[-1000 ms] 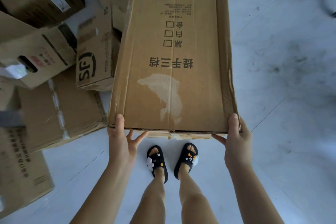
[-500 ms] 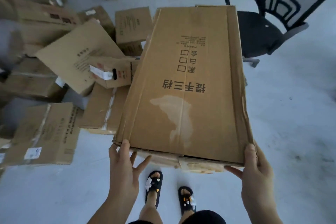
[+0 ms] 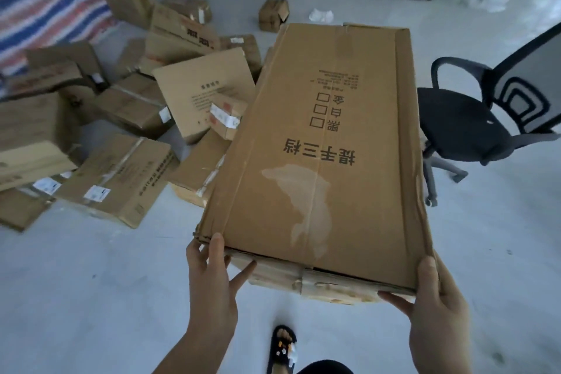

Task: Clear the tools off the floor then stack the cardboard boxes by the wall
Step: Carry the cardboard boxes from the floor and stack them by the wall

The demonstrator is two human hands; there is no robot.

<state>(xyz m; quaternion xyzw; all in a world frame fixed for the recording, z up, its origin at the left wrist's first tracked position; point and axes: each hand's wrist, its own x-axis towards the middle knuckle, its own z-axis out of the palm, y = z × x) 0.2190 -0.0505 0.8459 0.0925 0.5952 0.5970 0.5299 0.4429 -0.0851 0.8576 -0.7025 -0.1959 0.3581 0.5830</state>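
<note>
Holding long cardboard box (image 3: 318,161) | your left hand (image 3: 212,279) is gripping near corner, fingers spread | your right hand (image 3: 437,310) is clasping opposite corner, thumb on top

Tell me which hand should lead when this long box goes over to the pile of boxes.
Probably left: the left hand grips the long box at its corner nearer the pile of boxes; the right hand grips the corner by the chair.

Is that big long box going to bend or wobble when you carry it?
The long cardboard box probably stays fairly stiff: it lies flat though held only at its near end. It may tip forward, reaching far beyond the left hand and right hand.
</note>
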